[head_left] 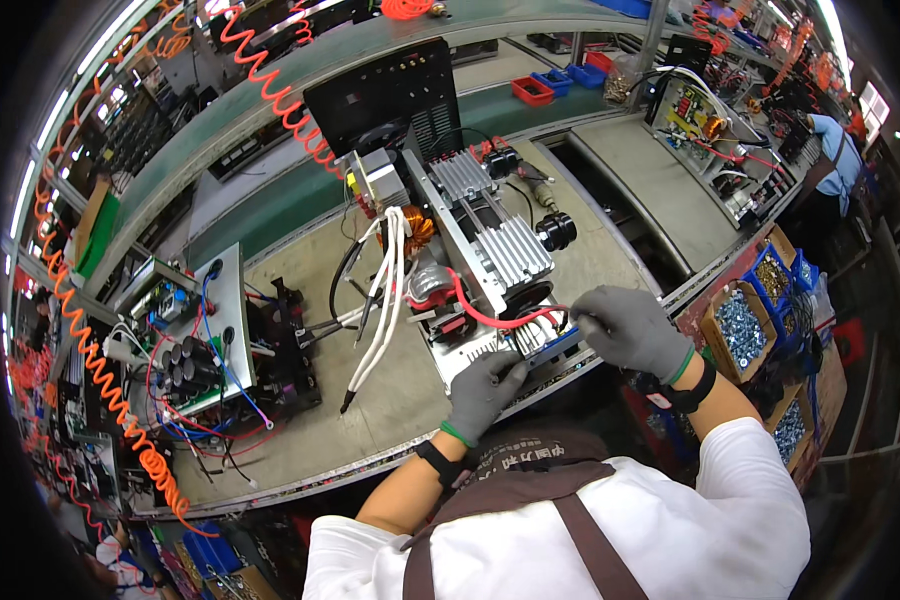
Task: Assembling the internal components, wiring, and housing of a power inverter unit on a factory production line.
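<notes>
In front of me stands a partly built electrical machine with finned silver heat sinks (515,255), a copper-wire coil (410,230) and a bundle of white cables (392,275). A thick red cable (490,318) curves along its near side. Its end meets the curled fingertips of my grey-gloved right hand (628,335), which is closed there. My left hand (485,393), gloved too, is at the machine's near lower edge. Its thumb and fingers are drawn together, and whatever lies between them is hidden. A black vented panel (385,100) rises upright at the machine's far end.
Another open unit with black capacitors (192,368) sits left on the bench; a third unit (715,140) stands far right. A box of bolts (740,330) is beside my right arm. A coiled orange hose (120,405) hangs at left. A co-worker (835,160) stands far right.
</notes>
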### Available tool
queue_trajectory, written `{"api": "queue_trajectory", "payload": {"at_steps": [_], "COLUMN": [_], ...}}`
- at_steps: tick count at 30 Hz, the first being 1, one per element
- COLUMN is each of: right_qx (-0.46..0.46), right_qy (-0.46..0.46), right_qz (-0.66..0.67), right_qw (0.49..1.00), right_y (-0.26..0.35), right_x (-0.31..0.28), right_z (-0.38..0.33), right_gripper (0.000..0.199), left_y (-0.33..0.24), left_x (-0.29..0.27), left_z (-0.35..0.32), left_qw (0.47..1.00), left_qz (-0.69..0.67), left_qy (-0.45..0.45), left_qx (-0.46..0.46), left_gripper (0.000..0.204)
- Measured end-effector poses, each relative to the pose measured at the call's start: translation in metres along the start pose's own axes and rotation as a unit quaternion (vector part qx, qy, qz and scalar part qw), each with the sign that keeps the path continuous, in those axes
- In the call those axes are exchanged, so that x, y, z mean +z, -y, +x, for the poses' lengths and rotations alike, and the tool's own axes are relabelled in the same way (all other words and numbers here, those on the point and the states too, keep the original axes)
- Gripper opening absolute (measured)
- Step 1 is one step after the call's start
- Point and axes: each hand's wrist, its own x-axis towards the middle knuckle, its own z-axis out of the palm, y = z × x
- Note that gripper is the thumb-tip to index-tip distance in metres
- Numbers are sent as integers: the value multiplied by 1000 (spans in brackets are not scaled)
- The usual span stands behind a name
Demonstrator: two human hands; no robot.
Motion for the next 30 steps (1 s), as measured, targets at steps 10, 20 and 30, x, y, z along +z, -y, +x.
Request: {"api": "queue_trajectory", "payload": {"at_steps": [10,20,30], "right_qx": [338,223,300], "right_qy": [7,-65,80], "right_qz": [-64,-66,385], "right_qw": [939,970,869], "right_y": [-140,-162,-148], "right_x": [18,69,29], "right_z": [-27,-54,-58], "right_gripper": [24,11,22], "left_y": [12,41,2], "left_x": [-15,-36,-50], "left_z": [5,-6,35], "left_qw": [999,992,916], "left_qz": [22,-38,239], "left_qy": [37,-106,-286], "left_qx": [-1,-61,152], "left_gripper": [40,27,43]}}
